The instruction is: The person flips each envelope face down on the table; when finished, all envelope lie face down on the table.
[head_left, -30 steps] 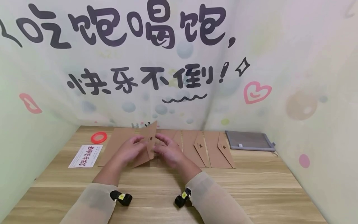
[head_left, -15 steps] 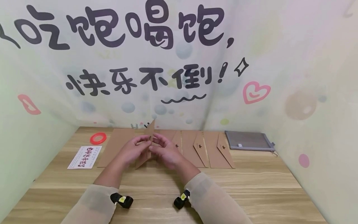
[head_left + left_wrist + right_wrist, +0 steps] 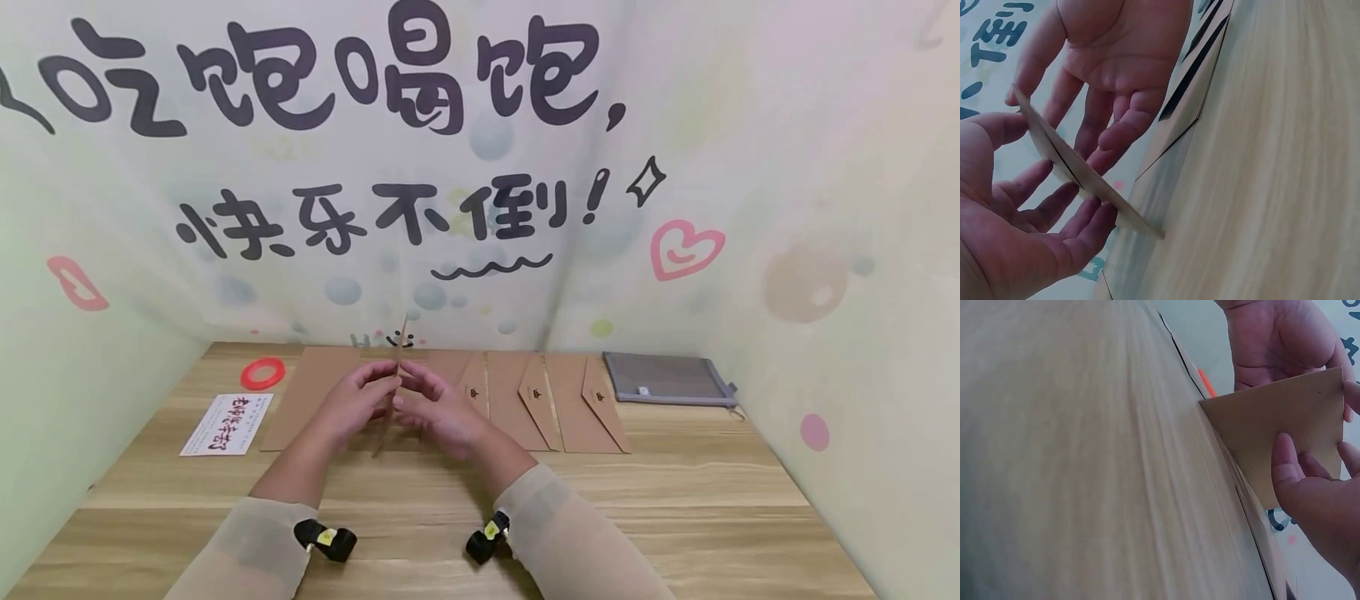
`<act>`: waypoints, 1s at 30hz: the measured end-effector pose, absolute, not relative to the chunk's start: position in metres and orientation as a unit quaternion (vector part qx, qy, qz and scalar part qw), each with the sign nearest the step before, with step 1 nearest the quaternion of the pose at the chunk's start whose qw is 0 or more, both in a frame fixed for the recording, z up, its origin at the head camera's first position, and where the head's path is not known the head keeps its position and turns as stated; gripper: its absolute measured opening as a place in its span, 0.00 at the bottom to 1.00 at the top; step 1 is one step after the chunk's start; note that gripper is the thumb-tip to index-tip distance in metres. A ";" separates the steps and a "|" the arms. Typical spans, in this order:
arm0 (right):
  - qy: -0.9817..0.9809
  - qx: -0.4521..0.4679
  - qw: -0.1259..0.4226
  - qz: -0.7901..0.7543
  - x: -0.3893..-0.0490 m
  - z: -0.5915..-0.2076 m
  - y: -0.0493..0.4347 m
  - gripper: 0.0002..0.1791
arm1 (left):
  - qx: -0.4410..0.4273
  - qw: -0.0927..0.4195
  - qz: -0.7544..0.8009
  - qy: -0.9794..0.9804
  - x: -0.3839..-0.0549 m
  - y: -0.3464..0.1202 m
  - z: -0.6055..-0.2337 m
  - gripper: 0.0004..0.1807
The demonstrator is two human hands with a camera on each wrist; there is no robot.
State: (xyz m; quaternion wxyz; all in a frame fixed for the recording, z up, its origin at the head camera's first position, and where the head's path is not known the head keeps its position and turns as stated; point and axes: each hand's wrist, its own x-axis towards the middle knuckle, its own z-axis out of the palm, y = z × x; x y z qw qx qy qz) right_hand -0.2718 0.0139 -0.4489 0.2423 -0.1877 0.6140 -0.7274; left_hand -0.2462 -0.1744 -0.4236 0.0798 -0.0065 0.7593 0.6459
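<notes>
Upright between my hands is a brown paper envelope (image 3: 402,343), turned nearly edge-on in the head view. My left hand (image 3: 358,408) holds it from the left, its fingertips along one face in the left wrist view. From the right, my right hand (image 3: 444,414) holds the same envelope; one of its digits presses the plain face of the envelope (image 3: 1250,419) in the right wrist view. Behind and left of my left hand lies a flat brown envelope (image 3: 302,408). To the right, three more envelopes (image 3: 517,408) lie in a row, with pointed flaps bearing small dark prints.
A red ring (image 3: 262,374) and a white card (image 3: 227,425) with red lettering lie at the left of the wooden table (image 3: 405,533). Right of the row is a grey mesh zip pouch (image 3: 667,379). A printed cloth (image 3: 465,300) hangs behind the table.
The held envelope has turned from showing its printed flap to nearly edge-on and shifted slightly left. Both hands have moved with it; the other things stay in place.
</notes>
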 end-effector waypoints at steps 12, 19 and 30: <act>0.627 -0.140 0.280 -0.713 -0.269 -0.451 0.011 0.35 | -0.053 0.042 0.675 0.735 -0.249 -0.186 -0.415 0.28; 0.617 -0.102 0.256 -0.737 -0.272 -0.450 0.012 0.37 | -0.064 0.033 0.677 0.733 -0.251 -0.200 -0.416 0.29; 0.617 -0.087 0.247 -0.742 -0.277 -0.452 0.014 0.37 | -0.103 0.029 0.633 0.766 -0.251 -0.210 -0.422 0.31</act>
